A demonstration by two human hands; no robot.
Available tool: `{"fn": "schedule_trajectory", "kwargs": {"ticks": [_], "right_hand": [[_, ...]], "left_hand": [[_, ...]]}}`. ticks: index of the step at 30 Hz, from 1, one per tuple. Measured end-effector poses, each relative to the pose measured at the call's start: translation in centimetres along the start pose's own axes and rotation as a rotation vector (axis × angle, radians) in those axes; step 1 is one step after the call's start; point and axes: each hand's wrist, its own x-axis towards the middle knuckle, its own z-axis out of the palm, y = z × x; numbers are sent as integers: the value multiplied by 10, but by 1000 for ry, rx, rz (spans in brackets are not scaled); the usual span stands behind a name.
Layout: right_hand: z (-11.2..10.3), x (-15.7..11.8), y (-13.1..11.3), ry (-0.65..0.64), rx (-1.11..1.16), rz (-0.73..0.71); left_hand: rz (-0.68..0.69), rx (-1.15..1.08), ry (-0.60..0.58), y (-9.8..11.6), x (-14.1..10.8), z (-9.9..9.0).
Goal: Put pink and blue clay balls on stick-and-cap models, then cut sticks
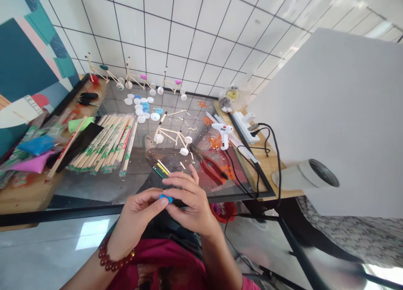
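A small blue lump of what looks like modelling clay [166,198] is pinched above the table's front edge. My left hand [141,210] presses it between thumb and fingers, a beaded bracelet on that wrist. From the other side, the fingers of my right hand [189,199] close on the same lump. Beyond my hands stands a small tricycle frame of wooden sticks [171,134] with white bottle-cap wheels. Near my fingertips lies a yellow and green tool [161,168], partly hidden.
Several similar tricycles [138,78] line the back. Loose bottle caps [145,107], packed chopsticks [103,143] and coloured clay packets [37,145] lie left. Red-handled pliers [211,166], a white glue gun [223,134], its cord and a power strip [247,126] are on the right.
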Motion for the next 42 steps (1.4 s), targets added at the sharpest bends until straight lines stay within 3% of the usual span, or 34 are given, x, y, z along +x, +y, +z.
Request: {"fn": "schedule_trajectory", "kwargs": {"ticks": [13, 19, 25, 42], "right_hand": [[-1, -3, 2, 16, 75, 29], [-1, -3, 4, 34, 247, 95], [1, -4, 3, 24, 295, 117], [1, 0, 3, -47, 321, 107]], "left_hand": [[-20, -54, 68, 0, -1, 0], [-263, -392, -103, 5, -3, 2], [-318, -504, -188, 0, -2, 6], [-404, -619, -166, -3, 0, 2]]}}
